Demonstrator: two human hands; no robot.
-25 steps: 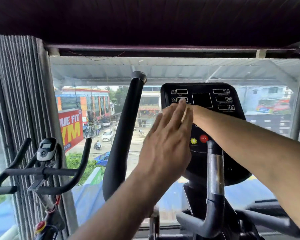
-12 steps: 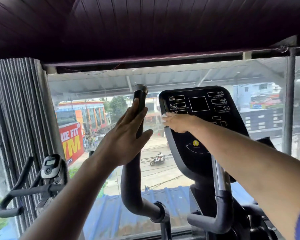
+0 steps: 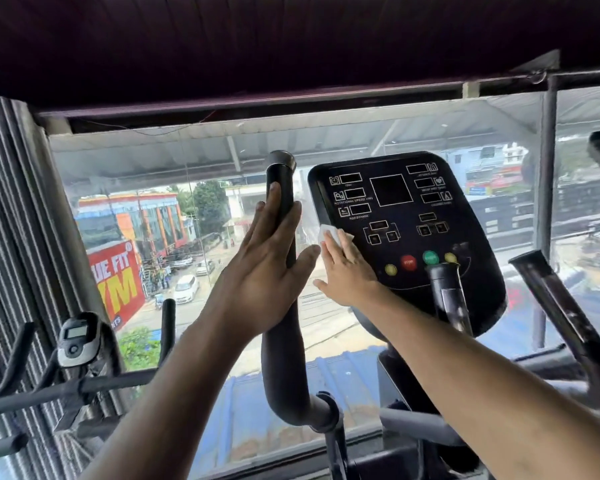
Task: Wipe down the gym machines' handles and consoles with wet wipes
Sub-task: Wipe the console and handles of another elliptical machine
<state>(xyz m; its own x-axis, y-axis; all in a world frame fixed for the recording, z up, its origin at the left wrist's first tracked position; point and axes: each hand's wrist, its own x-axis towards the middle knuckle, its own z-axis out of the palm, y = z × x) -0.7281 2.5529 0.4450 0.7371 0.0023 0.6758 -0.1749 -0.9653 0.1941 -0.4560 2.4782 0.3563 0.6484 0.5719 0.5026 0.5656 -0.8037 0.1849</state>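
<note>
Elliptical trainer console (image 3: 409,233), black, tilted back, facing the camera in front of a wide window (image 3: 222,161). Right hand (image 3: 345,268) flat on the console's lower left area, fingers straight and together, pressing a white wet wipe (image 3: 328,233) against the panel; only the wipe's upper edge visible past the fingertips, just below the left column of display boxes. Grip of the right hand released, nothing curled round the wipe. Row of round buttons just right of that hand: yellow (image 3: 390,269), red (image 3: 408,262), green (image 3: 430,258), another yellow (image 3: 450,257).

Left hand (image 3: 267,268) raised against the left moving handle (image 3: 283,258), a black upright bar with a grey end cap, curving below toward a pivot. Palm and straight fingers laid on the near side of the bar, thumb spread to the right toward the right hand; grip released, not wrapped round the bar. Both hands near each other, thumb tip of the left almost meeting the right hand's fingers; contact between them impossible to tell.

Fixed handle post (image 3: 445,289) rising in front of the console's lower part, with a shiny metal section. Right moving handle (image 3: 565,317) slanting at the right edge. Exercise bike handlebars with a small grey display (image 3: 77,337) at lower left, beside ribbed grey blinds (image 3: 11,237). Outside the glass: street, white cars, red gym banner (image 3: 118,282).
</note>
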